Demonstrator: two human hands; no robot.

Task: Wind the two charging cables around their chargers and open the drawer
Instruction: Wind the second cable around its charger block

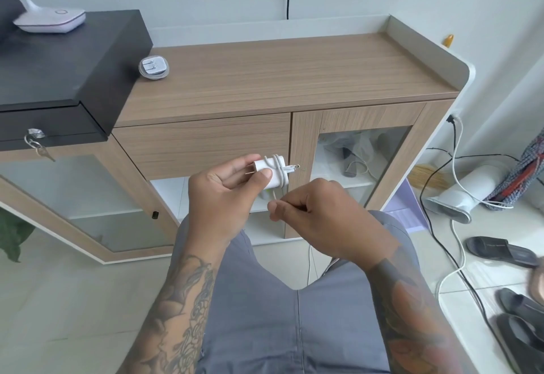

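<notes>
Before the drawer [203, 145], my left hand [223, 194] clamps the light, rigid charger [269, 171] by its body; right hand [321, 214] pinches the limp, thin cable [276, 197], best held close in.

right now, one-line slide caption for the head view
Left hand holds charger; right hand winds its cable.

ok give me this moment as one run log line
left hand grips charger | right hand pinches cable, winding underway | second charger wound, on cabinet top | drawer closed
</notes>
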